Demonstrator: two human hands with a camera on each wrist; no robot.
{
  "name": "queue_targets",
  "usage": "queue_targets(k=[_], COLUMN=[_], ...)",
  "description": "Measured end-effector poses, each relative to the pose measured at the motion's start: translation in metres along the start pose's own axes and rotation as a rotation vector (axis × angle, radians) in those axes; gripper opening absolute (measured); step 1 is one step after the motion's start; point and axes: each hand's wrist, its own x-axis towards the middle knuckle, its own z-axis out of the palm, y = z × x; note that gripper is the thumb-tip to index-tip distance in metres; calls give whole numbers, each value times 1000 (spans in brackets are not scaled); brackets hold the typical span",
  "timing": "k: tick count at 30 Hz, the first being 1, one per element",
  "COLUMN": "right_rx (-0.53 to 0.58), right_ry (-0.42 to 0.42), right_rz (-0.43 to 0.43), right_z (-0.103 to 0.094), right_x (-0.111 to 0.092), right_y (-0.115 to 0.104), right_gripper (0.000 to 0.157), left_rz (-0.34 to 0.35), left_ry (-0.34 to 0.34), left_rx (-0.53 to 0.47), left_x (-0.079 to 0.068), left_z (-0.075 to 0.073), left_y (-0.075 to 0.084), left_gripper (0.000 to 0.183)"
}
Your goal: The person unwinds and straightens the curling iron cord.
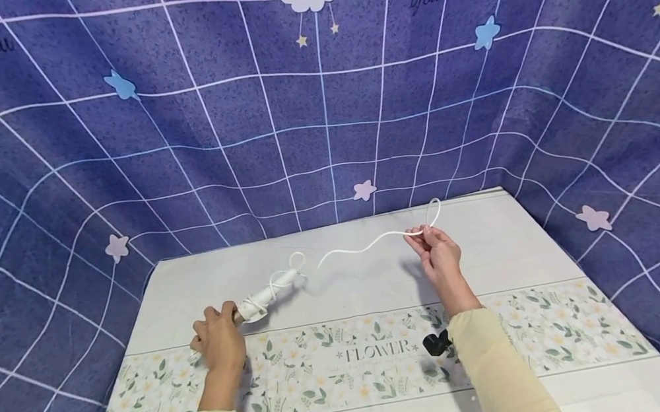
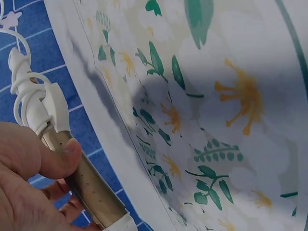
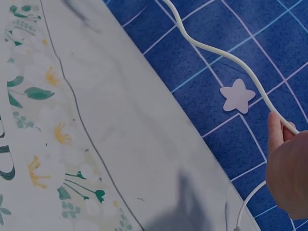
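My left hand (image 1: pixel 220 341) grips a white-and-gold hair styling iron (image 1: pixel 264 298) above the left part of the table. In the left wrist view, the thumb lies on its gold section (image 2: pixel 94 185), which has small holes, with fingers behind. White cord (image 2: pixel 21 108) is wound round the white handle. Farther right, my right hand (image 1: pixel 444 260) pinches a free stretch of the cord (image 1: pixel 358 251) between thumb and fingers. A loop of cord rises above those fingertips. The right wrist view shows the cord (image 3: pixel 226 55) running in a wavy line to the fingers; its plug cannot be made out.
A white table cover (image 1: pixel 368 288) with a flowered band marked "FLOWER" lies under both hands. Behind and at both sides hangs a blue gridded curtain (image 1: pixel 324 147) with stars, meeting the table's back edge. A black wrist mount (image 1: pixel 437 343) sits by the right sleeve.
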Motion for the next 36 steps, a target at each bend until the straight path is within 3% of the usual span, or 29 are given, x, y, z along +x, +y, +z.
queue_targets(k=[10, 36], right_rx=[-53, -283], right_ry=[63, 18], right_rz=[53, 237], right_z=[-10, -28], right_x=[4, 4], right_y=[10, 41], right_gripper=[13, 14], left_rz=[-68, -104], left_ry=[2, 27], left_rx=[-21, -64], left_x=[2, 3], left_z=[-5, -8], left_y=[-10, -9], left_gripper=[34, 42])
